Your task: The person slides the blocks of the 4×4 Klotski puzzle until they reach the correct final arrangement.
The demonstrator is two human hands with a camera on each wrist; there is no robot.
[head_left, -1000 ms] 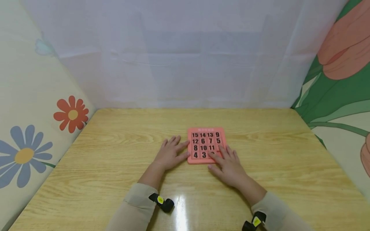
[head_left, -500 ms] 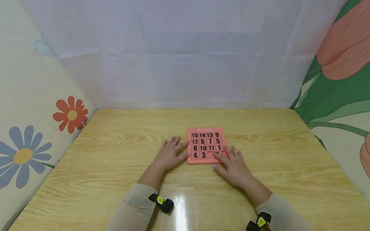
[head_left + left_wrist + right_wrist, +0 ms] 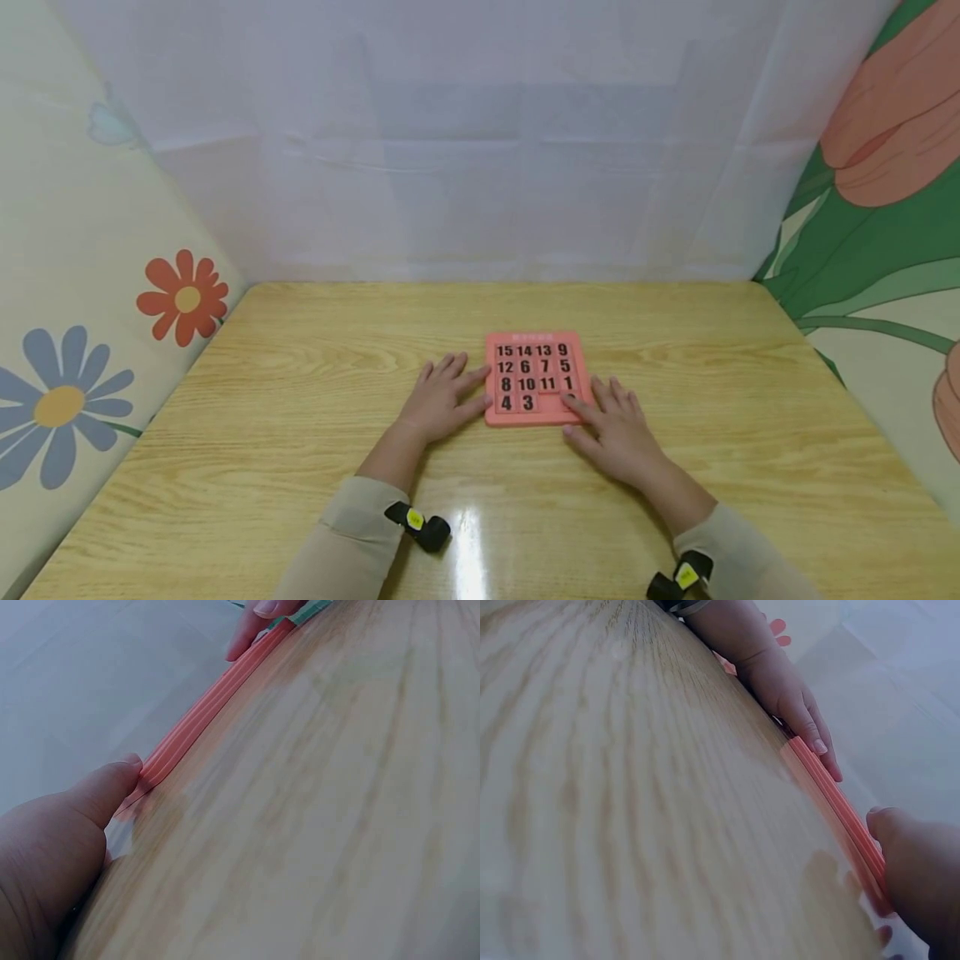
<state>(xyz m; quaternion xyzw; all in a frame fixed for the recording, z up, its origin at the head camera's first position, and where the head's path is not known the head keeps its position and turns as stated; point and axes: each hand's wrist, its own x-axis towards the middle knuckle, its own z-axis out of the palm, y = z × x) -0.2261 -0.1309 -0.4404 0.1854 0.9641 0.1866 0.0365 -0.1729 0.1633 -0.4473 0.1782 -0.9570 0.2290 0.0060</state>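
a: what lies at the centre of the action?

b: a coral-pink, square plastic number board, flat on a pale wood-grain table, both hands against it. pink square tiles with black numerals fill it: 15, 14, 13, 9 along the far row, then 12, 6, 7, 5, then 8, 10, 11, 1.

a: and the row nearest the person?

b: 4 and 3, then a bare slot. the partly covered corner tile sits to the right of it, its numeral mostly hidden.

a: how do the hands stand?

b: the left hand is spread wide, gripping nothing, its thumb and forefinger touching the board's left side. the right hand is also extended and loosely spread, with no grip; its forefinger rests on the corner tile, its thumb close by the board's near edge.

a: the surroundings?

b: beige sleeves with black wrist straps on the board's near side; a white cloth hanging beyond it; a printed red flower well to its left, a pink tulip print well to its right.
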